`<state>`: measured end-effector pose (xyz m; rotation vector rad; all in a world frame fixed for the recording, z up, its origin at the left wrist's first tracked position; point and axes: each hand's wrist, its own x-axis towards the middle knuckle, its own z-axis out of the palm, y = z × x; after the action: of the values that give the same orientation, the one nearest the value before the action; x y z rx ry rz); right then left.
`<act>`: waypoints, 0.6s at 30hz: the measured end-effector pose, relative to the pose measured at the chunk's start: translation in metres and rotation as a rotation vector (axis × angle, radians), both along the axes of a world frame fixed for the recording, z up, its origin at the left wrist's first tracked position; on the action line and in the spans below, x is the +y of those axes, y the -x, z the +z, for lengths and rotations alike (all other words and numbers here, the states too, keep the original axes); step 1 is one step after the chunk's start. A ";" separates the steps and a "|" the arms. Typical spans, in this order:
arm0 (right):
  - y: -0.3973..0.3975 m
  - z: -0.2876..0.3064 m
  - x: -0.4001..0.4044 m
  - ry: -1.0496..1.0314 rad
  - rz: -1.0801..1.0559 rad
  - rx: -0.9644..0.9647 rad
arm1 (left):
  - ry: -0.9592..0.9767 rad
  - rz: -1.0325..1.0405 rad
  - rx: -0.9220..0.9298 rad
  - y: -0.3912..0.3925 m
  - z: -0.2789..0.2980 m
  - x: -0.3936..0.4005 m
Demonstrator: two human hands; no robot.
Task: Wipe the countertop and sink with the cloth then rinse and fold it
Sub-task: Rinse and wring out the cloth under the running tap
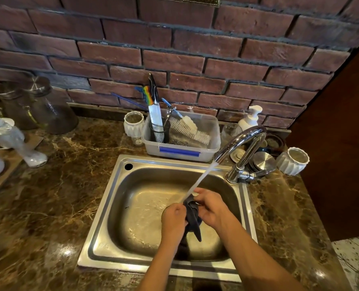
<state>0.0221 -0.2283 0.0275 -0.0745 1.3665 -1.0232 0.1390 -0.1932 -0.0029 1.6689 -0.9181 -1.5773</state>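
Head view: both hands at lower centre over the steel sink (pixel 111 206). Left hand (pixel 172 219) and right hand (pixel 211 208) have fingers curled tight on the dark cloth (pixel 192 215), bunched under the faucet (pixel 241 141) stream, probably to rinse it.

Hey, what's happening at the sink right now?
A person is rinsing a dark cloth over the steel sink. The left hand and the right hand both grip the bunched cloth, holding it under the water running from the faucet. The cloth is not yet folded. A plastic tub with a knife and brushes stands behind the sink.
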 end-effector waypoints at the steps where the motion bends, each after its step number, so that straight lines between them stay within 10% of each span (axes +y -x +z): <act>1: 0.001 0.001 0.000 0.039 0.045 -0.008 | 0.011 -0.003 -0.006 -0.001 -0.002 -0.004; 10: 0.007 -0.004 -0.010 0.019 0.296 0.614 | 0.021 0.040 -0.068 -0.019 0.005 -0.033; 18: 0.011 -0.007 0.009 0.216 0.673 0.596 | 0.059 -0.035 -0.151 -0.012 0.017 -0.055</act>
<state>0.0106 -0.2194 0.0201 -0.9996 1.5832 -0.5761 0.1506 -0.2481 0.0138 1.7576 -1.0651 -1.4475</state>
